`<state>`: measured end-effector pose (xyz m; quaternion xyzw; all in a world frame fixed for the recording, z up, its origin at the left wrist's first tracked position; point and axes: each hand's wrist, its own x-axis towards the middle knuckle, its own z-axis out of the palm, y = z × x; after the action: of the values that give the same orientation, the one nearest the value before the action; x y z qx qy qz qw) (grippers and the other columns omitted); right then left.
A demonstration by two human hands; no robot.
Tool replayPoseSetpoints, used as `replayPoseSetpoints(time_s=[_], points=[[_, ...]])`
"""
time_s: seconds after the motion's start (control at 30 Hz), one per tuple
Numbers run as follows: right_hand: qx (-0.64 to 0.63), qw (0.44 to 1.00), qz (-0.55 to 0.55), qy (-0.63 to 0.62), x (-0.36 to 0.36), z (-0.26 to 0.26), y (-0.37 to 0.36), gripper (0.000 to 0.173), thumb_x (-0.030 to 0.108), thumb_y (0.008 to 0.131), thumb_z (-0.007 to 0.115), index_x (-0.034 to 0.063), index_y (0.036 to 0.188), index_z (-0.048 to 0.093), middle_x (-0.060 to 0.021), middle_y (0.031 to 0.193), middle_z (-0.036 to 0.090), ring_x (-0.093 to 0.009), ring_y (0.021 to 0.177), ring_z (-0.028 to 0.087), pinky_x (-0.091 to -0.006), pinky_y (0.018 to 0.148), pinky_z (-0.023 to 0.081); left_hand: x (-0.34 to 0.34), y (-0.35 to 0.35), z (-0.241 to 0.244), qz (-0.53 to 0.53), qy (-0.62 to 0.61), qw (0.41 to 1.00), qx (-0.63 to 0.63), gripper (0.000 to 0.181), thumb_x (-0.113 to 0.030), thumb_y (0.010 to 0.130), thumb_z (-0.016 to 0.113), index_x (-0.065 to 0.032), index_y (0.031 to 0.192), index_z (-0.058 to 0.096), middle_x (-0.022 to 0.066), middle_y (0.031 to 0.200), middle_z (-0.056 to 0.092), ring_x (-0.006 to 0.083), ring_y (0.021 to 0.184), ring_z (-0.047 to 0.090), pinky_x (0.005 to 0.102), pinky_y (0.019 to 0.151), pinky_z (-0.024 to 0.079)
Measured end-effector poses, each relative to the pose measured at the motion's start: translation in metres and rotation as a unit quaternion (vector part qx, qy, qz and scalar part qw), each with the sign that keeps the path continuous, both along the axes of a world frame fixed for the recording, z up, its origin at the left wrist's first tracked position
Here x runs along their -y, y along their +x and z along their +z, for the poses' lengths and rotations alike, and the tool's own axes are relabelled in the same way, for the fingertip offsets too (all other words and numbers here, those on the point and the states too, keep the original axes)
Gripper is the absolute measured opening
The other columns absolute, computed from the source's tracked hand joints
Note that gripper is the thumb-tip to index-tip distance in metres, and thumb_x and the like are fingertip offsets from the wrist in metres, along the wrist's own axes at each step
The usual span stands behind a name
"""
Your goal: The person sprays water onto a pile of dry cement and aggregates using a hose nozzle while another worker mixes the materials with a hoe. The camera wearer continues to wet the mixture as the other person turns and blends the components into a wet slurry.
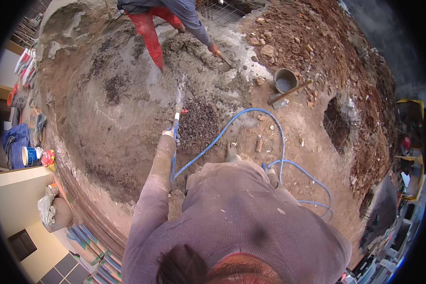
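Observation:
My left hand (172,134), in a pale glove with blue-grey fingers, grips a blue hose (173,163) and its white pipe end (177,116). Water (181,88) sprays from the tip onto grey wet mix (198,56). Dark gravel (200,124) lies just right of the pipe. The hose bends back below my hand, then loops across the ground to the right. My right arm is mostly hidden by my torso. Something pale (270,171) shows by the hose at my right side; whether it is my right hand or a foot is unclear.
Ahead, a co-worker in red trousers (145,32) bends over the mix with a wooden-handled tool (224,59). A bucket (285,81) and a wooden handle (290,92) stand at right. Beyond are a pit with rebar (337,124) and an earth heap (340,53). Steel bars (88,202) lie left.

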<state>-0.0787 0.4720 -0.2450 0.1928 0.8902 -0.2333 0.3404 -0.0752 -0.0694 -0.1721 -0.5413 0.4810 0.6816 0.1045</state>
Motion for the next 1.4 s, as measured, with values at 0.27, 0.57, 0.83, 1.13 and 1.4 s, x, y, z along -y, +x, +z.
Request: replayPoseSetpoints(time_s=[0.27, 0.57, 0.83, 1.13, 1.4], points=[[-0.035, 0.992, -0.04, -0.112, -0.01, -0.025, -0.033, 0.055, 0.056, 0.082, 0.06, 0.0027, 0.094, 0.062, -0.0135, 0.079, 0.066, -0.024, 0.07, 0.062, -0.039, 0.062, 0.049, -0.004, -0.004, 0.002, 0.04, 0.001, 0.999, -0.011, 0.025, -0.039, 0.087, 0.062, -0.0171, 0.099, 0.058, 0.0048, 0.057, 0.051, 0.0159, 0.037, 0.042, 0.0329, 0.034, 0.038], [-0.032, 0.996, -0.052, -0.068, -0.024, -0.031, -0.032, 0.069, 0.065, 0.081, 0.054, -0.0003, 0.101, 0.064, -0.0189, 0.087, 0.067, -0.03, 0.079, 0.065, -0.041, 0.069, 0.05, 0.003, -0.014, 0.014, 0.066, -0.014, 0.997, -0.045, 0.027, -0.042, 0.089, 0.058, -0.0159, 0.095, 0.058, 0.0043, 0.056, 0.05, 0.0147, 0.036, 0.04, 0.0321, 0.033, 0.036], [0.022, 1.0, 0.005, 0.012, -0.048, -0.054, -0.017, 0.082, 0.072, 0.079, 0.044, -0.0013, 0.108, 0.064, -0.0291, 0.107, 0.061, -0.038, 0.113, 0.054, -0.0434, 0.088, 0.045, 0.002, -0.009, 0.003, 0.062, -0.014, 0.997, -0.041, 0.042, -0.05, 0.082, 0.064, -0.0141, 0.102, 0.057, 0.0057, 0.058, 0.052, 0.017, 0.036, 0.044, 0.0335, 0.034, 0.041], [0.02, 0.998, -0.024, 0.055, -0.043, -0.043, -0.015, 0.079, 0.075, 0.08, 0.038, 0.0048, 0.103, 0.067, -0.0217, 0.099, 0.065, -0.035, 0.103, 0.06, -0.0426, 0.081, 0.047, -0.01, -0.021, 0.019, 0.066, -0.002, 0.998, -0.023, 0.025, -0.039, 0.09, 0.057, -0.0163, 0.098, 0.058, 0.0047, 0.058, 0.051, 0.0162, 0.037, 0.042, 0.0326, 0.034, 0.037], [-0.01, 1.0, 0.01, 0.018, -0.071, -0.08, -0.016, 0.07, 0.07, 0.086, 0.036, 0.0078, 0.09, 0.069, -0.0143, 0.085, 0.068, -0.031, 0.084, 0.062, -0.0431, 0.069, 0.046, -0.015, -0.026, 0.019, 0.061, 0.023, 0.997, -0.042, 0.02, -0.032, 0.092, 0.054, -0.0185, 0.107, 0.053, 0.0064, 0.059, 0.052, 0.0178, 0.036, 0.043, 0.035, 0.034, 0.038]])
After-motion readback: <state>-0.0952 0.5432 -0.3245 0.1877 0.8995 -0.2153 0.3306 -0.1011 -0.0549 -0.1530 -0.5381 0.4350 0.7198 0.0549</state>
